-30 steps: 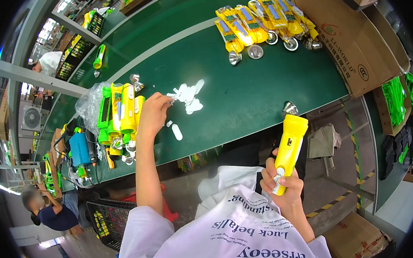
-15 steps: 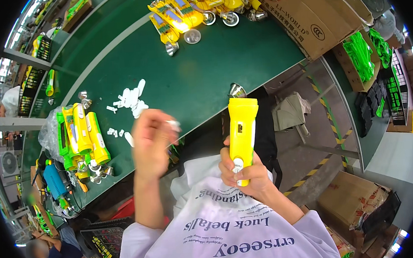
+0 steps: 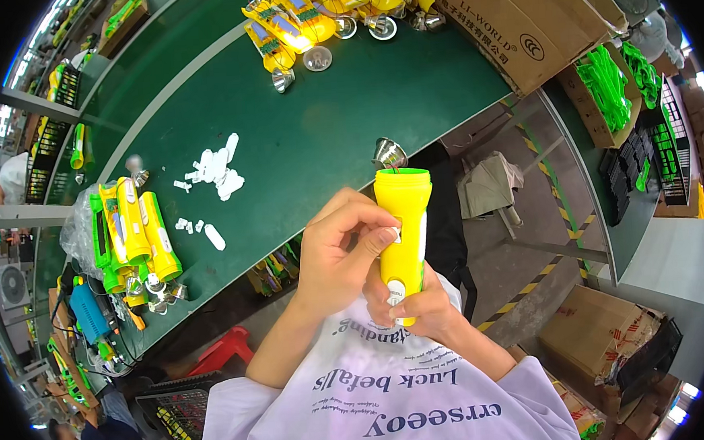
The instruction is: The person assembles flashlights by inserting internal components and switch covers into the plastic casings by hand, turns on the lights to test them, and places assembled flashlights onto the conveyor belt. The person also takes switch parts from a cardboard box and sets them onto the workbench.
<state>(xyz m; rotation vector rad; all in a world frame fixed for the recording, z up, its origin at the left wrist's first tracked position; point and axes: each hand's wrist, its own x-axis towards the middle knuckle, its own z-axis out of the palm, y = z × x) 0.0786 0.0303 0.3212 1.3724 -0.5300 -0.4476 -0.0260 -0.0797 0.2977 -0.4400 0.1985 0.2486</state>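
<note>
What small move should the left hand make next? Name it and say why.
Probably a gentle press of the small white piece onto the yellow flashlight body: the left hand pinches that piece right at the body's upper half, and the right hand holds the lower end, which should steady it against the push.

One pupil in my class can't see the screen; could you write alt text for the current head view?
A person's right hand grips a yellow flashlight body while the left hand pinches a small white piece at its front. Beyond, a green table bears scattered white pieces and more yellow flashlight parts.
</note>
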